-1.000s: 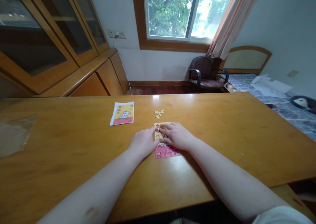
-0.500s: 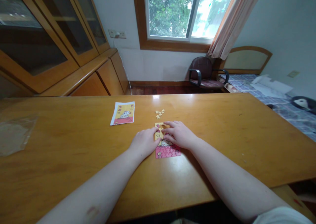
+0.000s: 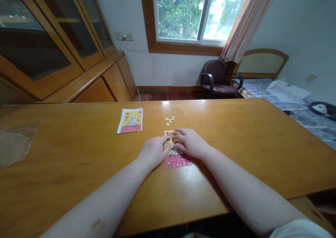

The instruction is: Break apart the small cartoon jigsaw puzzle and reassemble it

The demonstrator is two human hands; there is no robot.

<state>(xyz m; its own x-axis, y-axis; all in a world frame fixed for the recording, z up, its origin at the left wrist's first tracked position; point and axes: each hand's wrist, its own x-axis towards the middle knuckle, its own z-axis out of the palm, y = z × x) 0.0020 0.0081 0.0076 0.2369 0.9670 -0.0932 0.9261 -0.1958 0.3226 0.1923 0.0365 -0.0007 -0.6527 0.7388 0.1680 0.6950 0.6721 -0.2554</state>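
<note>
A partly assembled jigsaw puzzle [image 3: 178, 161] lies flat on the table, pink along its near edge and yellow farther up, with a white cartoon animal in the middle. My left hand [image 3: 153, 149] rests at its left edge, thumb and index finger apart on the yellow part. From the right, my right hand [image 3: 193, 142] reaches over the puzzle with fingers spread, covering its upper right side. Between the fingertips a gap in the yellow part shows bare wood. Whether a small piece sits under the right fingers is hidden. Several loose puzzle pieces [image 3: 169, 120] lie just beyond.
A printed reference picture [image 3: 132, 120] with the same design lies to the left on the wooden table [image 3: 231, 126]. A clear plastic bag [image 3: 15, 143] is at the far left. Beyond the table stand an office chair [image 3: 215, 75], a cabinet [image 3: 115, 77] and a bed [image 3: 296, 94].
My fingers shift only very slightly over the puzzle, the left thumb and index finger a little. The loose pieces and the reference picture stay in place.
</note>
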